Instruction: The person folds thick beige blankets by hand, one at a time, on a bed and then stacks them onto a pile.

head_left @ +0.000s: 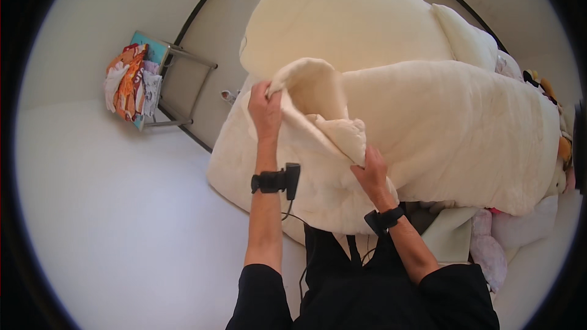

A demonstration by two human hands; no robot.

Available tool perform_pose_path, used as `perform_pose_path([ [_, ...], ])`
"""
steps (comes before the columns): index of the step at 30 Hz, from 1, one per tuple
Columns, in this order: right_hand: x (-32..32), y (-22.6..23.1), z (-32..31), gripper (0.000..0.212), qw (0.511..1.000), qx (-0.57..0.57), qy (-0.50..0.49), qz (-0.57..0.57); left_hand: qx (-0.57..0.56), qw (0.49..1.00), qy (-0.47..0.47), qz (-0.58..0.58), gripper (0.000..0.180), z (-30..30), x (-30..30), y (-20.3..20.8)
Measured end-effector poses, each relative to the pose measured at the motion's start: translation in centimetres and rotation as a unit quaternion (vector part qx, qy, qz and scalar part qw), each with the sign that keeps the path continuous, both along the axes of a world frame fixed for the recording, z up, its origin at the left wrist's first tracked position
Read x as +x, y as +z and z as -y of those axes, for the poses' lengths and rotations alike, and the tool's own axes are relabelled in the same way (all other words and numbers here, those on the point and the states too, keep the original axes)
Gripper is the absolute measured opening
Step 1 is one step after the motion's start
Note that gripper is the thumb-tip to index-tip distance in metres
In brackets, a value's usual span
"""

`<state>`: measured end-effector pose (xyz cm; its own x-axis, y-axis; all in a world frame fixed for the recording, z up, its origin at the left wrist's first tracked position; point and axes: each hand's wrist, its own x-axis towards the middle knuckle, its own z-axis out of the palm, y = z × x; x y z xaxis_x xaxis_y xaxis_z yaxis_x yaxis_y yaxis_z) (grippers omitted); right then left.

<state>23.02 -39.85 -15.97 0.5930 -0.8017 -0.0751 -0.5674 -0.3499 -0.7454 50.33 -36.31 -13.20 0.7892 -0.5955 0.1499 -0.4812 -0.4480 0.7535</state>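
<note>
A thick cream quilt (452,128) lies folded lengthwise over the bed in front of me. Its left end is raised, and the cloth curls open into a loop between my hands. My left hand (265,110) is closed on the edge at the left of this loop. Lower and to the right, my right hand (372,170) grips the same quilt beside a bunched corner (343,135). The fingertips of both hands are partly hidden by the cloth. Each wrist wears a black strap with a small device and a cable.
A cream padded piece (342,18) covers the far side of the bed, with a pillow (468,36) at its right. Folded clothes (129,82) rest on a metal-framed chair (194,95) at left. Plush toys (489,244) lie at the right, and a shoe (229,95) sits on the floor.
</note>
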Motion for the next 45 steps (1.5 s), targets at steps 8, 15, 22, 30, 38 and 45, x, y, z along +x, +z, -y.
perform_pose_path([
  [8,-3.1,-3.2,3.9,0.035,0.978,0.094,-0.184,0.019,-0.110,0.964,-0.131,-0.206,0.052,9.7,-6.7,-4.6],
  [15,-3.2,-5.0,5.9,0.043,0.972,0.170,-0.160,-0.010,0.014,0.996,0.015,-0.083,0.070,0.8,-17.4,-3.9],
  [22,-3.9,-6.2,6.4,0.046,0.972,0.195,-0.052,0.123,0.025,0.979,0.196,-0.046,0.079,-0.9,-21.0,-3.7],
  [30,-4.8,-4.1,6.5,0.037,0.975,0.197,-0.012,0.105,-0.215,0.900,0.210,-0.314,0.036,-0.9,-13.8,-4.6],
  [38,-3.1,-0.4,7.2,0.016,0.960,0.230,-0.119,0.104,-0.244,0.877,0.152,-0.385,0.033,-2.5,-10.0,2.8],
  [45,4.0,6.5,7.0,0.015,0.926,0.225,0.208,0.221,-0.247,0.879,0.142,-0.382,0.028,-2.3,-10.2,5.2],
])
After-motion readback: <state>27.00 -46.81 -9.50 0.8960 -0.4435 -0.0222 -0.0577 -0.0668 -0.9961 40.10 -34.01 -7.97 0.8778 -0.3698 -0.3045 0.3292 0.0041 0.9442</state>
